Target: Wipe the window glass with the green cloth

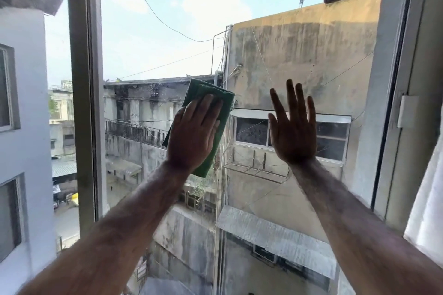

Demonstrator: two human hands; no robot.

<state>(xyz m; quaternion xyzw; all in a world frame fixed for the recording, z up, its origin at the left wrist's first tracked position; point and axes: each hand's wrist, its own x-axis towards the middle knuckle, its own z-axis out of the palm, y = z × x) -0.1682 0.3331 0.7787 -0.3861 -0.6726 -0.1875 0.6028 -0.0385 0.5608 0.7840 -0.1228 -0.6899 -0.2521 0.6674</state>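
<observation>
A folded green cloth (221, 108) lies flat against the window glass (167, 31) near the middle of the pane. My left hand (193, 133) presses on it with the palm and flat fingers, covering most of its centre. My right hand (293, 127) is to the right of the cloth, fingers spread and pointing up, palm toward the glass, holding nothing. I cannot tell whether it touches the pane. Both forearms reach up from the bottom corners.
A grey vertical window frame (84, 79) bounds the pane on the left. Another frame with a small white latch (407, 111) stands on the right, and a white curtain (429, 211) hangs at the far right. Buildings and wires show through the glass.
</observation>
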